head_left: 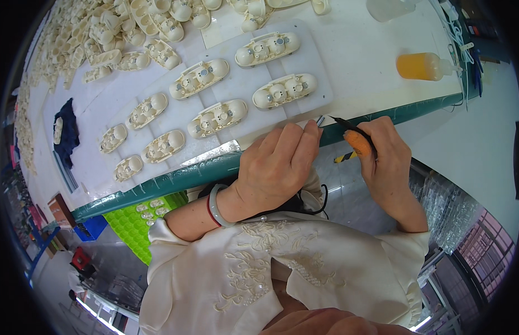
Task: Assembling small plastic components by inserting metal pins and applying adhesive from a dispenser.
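My left hand (279,162) is closed at the table's front edge, its thumb and fingertips pinching a small silvery cylinder (321,120). To its right, my right hand (383,153) is closed around a slim black pointed tool (342,121), whose tip points at the cylinder with a small gap between. An orange finger cot (357,142) covers one right fingertip. Just beyond my hands lies a white board (312,47) with two rows of oval cream plastic shells. The nearest shell (284,91) has rounded humps and small metallic bits in it.
Many loose cream shells (103,33) are heaped at the far left. An orange-liquid bottle (421,66) lies at the right by white cables (455,30). A dark blue cloth (67,134) lies at the left. Green edging (214,170) borders the table; a bright green tray (131,229) sits below.
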Motion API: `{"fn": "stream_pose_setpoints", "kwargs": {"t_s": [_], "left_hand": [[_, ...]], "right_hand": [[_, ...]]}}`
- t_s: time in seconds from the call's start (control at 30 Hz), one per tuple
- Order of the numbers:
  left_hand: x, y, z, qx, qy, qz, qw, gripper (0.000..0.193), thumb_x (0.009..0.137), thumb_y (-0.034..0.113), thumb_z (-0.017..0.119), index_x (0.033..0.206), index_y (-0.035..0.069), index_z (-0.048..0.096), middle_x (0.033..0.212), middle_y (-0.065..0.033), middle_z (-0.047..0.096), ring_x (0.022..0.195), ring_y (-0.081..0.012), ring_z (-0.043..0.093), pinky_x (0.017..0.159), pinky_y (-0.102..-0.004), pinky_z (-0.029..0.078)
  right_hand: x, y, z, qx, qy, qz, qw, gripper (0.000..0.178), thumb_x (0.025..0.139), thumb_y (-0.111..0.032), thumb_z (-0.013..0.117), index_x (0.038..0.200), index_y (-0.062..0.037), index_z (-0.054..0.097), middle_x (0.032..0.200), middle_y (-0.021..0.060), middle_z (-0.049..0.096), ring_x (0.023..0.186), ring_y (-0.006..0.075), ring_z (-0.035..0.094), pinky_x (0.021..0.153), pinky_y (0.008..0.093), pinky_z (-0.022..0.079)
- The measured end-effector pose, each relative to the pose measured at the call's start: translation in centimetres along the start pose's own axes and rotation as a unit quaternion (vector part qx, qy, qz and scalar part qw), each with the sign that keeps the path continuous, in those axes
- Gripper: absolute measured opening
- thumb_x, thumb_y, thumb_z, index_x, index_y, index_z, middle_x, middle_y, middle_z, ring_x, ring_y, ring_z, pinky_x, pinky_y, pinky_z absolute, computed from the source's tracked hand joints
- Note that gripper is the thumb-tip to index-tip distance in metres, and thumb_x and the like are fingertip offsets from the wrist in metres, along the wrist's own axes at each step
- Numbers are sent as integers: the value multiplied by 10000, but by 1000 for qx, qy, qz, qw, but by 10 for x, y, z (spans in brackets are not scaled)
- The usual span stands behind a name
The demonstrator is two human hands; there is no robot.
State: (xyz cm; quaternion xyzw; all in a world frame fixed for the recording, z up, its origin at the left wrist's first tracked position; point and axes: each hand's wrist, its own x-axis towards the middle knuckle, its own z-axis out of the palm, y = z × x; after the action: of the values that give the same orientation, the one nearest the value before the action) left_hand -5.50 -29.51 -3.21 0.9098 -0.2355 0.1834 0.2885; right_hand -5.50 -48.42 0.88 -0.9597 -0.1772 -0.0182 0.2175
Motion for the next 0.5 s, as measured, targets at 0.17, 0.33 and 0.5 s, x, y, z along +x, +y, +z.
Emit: {"fn": "stream_pose_setpoints", "kwargs": {"t_s": [0.17, 0.33, 0.5], "left_hand": [[1, -1, 0, -6, -1, 2, 1000, 257, 713, 65, 755, 939, 54, 631, 680, -23, 488, 528, -149, 526, 455, -264, 411], [1, -1, -1, -2, -1, -1, 1000, 263, 705, 65, 756, 937, 63, 633, 667, -20, 479, 512, -149, 517, 443, -266, 408], [0, -1, 3, 10, 10, 5, 1000, 189, 723, 66, 698, 897, 47, 627, 664, -16, 445, 525, -130, 492, 436, -250, 418]], "right_hand": [[-7, -9, 9, -25, -56, 42, 997, 227, 803, -112, 670, 948, -37, 512, 754, 96, 587, 583, 268, 597, 477, 335, 459], [-8, -13, 12, -40, -66, 57, 995, 220, 810, -113, 671, 925, -42, 497, 716, 93, 589, 567, 267, 596, 455, 336, 450], [-11, -13, 16, -39, -49, 58, 996, 198, 824, -124, 662, 910, -49, 500, 714, 89, 585, 550, 264, 590, 445, 338, 441]]}}
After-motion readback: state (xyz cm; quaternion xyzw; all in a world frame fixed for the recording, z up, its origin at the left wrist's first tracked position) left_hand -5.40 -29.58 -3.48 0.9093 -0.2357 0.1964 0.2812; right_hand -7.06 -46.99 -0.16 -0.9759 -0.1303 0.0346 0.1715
